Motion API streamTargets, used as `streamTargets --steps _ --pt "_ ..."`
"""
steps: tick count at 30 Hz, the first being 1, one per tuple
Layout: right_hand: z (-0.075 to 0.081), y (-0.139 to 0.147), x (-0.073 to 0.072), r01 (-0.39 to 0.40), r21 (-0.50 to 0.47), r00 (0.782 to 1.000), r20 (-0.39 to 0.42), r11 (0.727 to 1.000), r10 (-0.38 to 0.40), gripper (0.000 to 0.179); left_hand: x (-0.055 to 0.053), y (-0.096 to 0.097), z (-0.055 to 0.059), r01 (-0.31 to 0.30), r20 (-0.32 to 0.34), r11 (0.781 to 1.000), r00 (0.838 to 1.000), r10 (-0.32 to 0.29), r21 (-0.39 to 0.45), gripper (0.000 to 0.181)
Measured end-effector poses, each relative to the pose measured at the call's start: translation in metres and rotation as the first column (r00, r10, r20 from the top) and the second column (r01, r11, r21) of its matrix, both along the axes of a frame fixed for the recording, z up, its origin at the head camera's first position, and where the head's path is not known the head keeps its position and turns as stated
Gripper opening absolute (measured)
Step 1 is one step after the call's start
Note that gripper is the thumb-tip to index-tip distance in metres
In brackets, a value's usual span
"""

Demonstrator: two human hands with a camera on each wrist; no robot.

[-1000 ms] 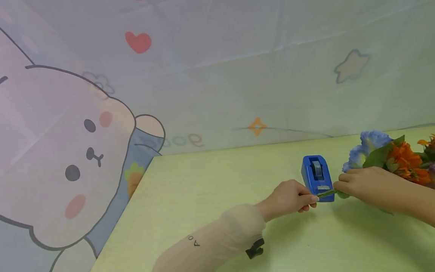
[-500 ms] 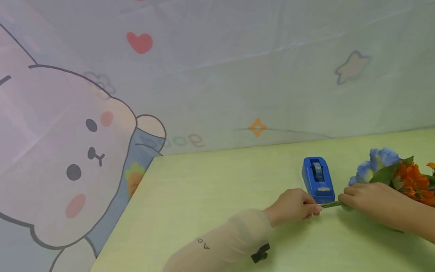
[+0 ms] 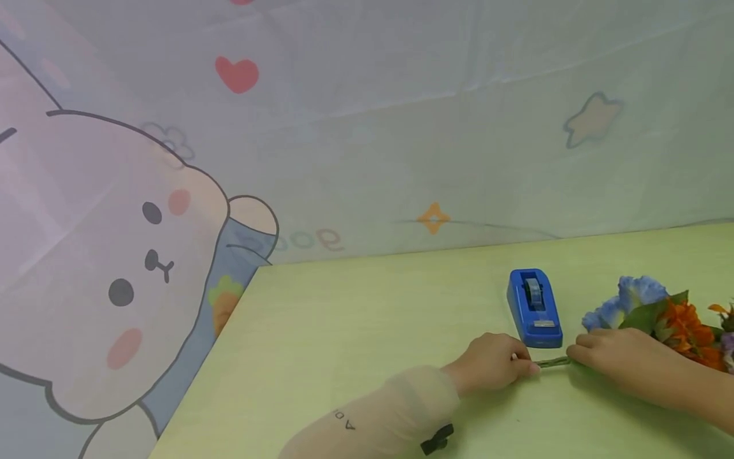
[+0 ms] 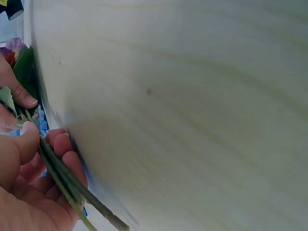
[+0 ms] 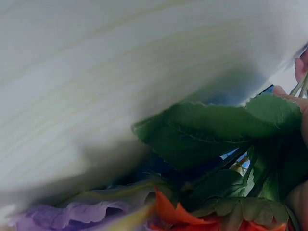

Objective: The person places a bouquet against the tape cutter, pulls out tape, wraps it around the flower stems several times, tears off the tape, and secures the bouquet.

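Observation:
A bunch of flowers lies across both hands at the right of the head view, with a blue bloom (image 3: 642,291), orange blooms (image 3: 688,331) and green leaves (image 5: 207,125). My left hand (image 3: 496,363) pinches the lower ends of its green stems (image 4: 65,175) between thumb and fingers; the cut ends stick out past the palm. Closer to the blooms, my right hand (image 3: 608,357) grips the stems with curled fingers. A short stretch of stem shows between the hands. Just behind it stands a blue tape dispenser (image 3: 534,309) with a clear roll. A purple bloom (image 5: 72,214) shows in the right wrist view.
The pale yellow-green table (image 3: 344,319) reaches back to a printed cloth backdrop (image 3: 367,140) with a cartoon animal (image 3: 143,268) on the left. A black strap end (image 3: 438,440) hangs under the left sleeve (image 3: 378,408).
Both hands have come down and nearer with the flowers, which remain held. The stems no longer overlap the tape dispenser in the head view.

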State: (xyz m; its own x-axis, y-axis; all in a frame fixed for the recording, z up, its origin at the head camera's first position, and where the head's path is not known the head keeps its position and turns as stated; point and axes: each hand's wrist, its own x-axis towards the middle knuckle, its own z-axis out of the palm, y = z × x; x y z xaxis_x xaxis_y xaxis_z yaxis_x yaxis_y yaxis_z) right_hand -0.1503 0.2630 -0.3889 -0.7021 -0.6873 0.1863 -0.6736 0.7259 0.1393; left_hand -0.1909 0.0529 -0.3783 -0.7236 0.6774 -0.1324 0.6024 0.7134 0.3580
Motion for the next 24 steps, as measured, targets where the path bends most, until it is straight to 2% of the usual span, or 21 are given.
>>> streamTargets --steps 3,6,10,12,16,17,18,20,24 --pt "-0.003 0.000 0.001 -0.006 -0.014 1.000 0.009 1.000 0.007 0.035 0.002 -0.002 0.001 0.000 -0.016 1.000 1.000 0.000 0.004 0.019" --pt "-0.005 0.000 0.003 -0.021 -0.028 1.000 0.000 0.999 0.021 0.036 0.003 -0.004 0.001 0.030 -0.056 1.000 0.998 -0.029 0.005 0.017" --pt "-0.007 0.000 0.004 -0.033 -0.032 0.999 -0.022 0.999 0.032 0.038 0.003 -0.005 -0.004 0.086 -0.155 0.996 0.984 -0.087 -0.014 0.016" --pt "-0.008 0.001 0.004 -0.035 -0.033 0.999 -0.032 0.999 0.034 0.039 0.004 -0.006 -0.008 0.115 -0.254 0.992 0.959 -0.126 -0.059 0.016" --pt "-0.012 0.000 0.004 -0.093 -0.067 0.989 -0.120 0.993 0.085 0.042 0.007 -0.008 -0.014 0.132 -0.436 0.971 0.875 -0.208 -0.199 0.020" --pt "-0.013 0.000 0.004 -0.109 -0.071 0.985 -0.145 0.991 0.098 0.043 0.008 -0.008 -0.014 0.129 -0.466 0.964 0.855 -0.226 -0.231 0.020" --pt "-0.014 0.000 0.003 -0.125 -0.076 0.979 -0.172 0.989 0.110 0.043 0.009 -0.009 -0.014 0.128 -0.483 0.959 0.842 -0.239 -0.253 0.019" --pt "-0.015 0.001 0.003 -0.136 -0.076 0.973 -0.200 0.988 0.118 0.044 0.011 -0.010 -0.013 0.128 -0.481 0.956 0.842 -0.246 -0.264 0.018" --pt "-0.014 0.002 0.002 -0.067 -0.025 0.988 -0.143 0.997 0.062 0.044 0.009 -0.011 -0.007 0.151 -0.442 0.959 0.863 -0.246 -0.239 0.015"
